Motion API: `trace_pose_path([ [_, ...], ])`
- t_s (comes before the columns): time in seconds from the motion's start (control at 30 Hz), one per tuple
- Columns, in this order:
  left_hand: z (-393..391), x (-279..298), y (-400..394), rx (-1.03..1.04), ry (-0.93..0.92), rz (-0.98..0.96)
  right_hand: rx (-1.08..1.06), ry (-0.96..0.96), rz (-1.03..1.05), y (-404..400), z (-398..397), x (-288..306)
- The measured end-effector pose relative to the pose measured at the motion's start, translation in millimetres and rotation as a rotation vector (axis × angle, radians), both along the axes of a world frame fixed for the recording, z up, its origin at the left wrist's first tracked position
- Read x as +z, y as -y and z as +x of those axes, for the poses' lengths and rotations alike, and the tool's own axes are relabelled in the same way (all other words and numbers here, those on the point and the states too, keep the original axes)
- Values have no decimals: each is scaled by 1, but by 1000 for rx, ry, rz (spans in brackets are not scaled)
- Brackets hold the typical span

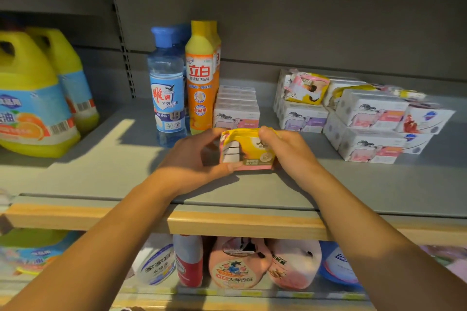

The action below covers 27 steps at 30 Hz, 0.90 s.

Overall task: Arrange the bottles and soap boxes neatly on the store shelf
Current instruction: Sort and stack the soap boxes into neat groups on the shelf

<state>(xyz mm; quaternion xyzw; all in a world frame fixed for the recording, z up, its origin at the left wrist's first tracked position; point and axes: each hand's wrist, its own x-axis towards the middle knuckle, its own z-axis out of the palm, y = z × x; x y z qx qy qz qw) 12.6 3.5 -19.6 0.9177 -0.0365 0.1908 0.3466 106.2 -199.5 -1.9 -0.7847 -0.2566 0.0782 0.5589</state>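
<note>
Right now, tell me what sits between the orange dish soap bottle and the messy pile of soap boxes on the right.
In the head view, a neat row of white soap boxes sits beside the orange dish soap bottle, then bare grey shelf before the messy pile.

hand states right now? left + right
Left hand: closed on the left end of the yellow-and-pink soap pack.
Right hand: closed on the right end of the same pack.

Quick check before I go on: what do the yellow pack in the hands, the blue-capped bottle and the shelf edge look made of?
Yellow pack: soap boxes seemingly bundled in glossy plastic film; it crinkles and shines at the top. Blue-capped bottle: clear plastic, see-through above a paper or film label. Shelf edge: looks like light wood or wood-look trim, with faint grain; the deck looks like grey painted metal, matte.
</note>
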Motion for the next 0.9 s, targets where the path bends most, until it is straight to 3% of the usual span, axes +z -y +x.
trace_pose_path([
  [0.13, 1, 2, 0, -4, -61, -212, -45, -69, 13, -15, -7, -8],
  [0.27, 0, 7, 0, -28, -65, -469, 77, -97, 110, -11, -5, -14],
  [0.67, 0, 10, 2, 56, -86, -370, 101, -199, 132, -12, 1, -15],
  [0.9, 3, 4, 0, 115, -21, -298, 36, 26, 140, -9, -6, -17],
])
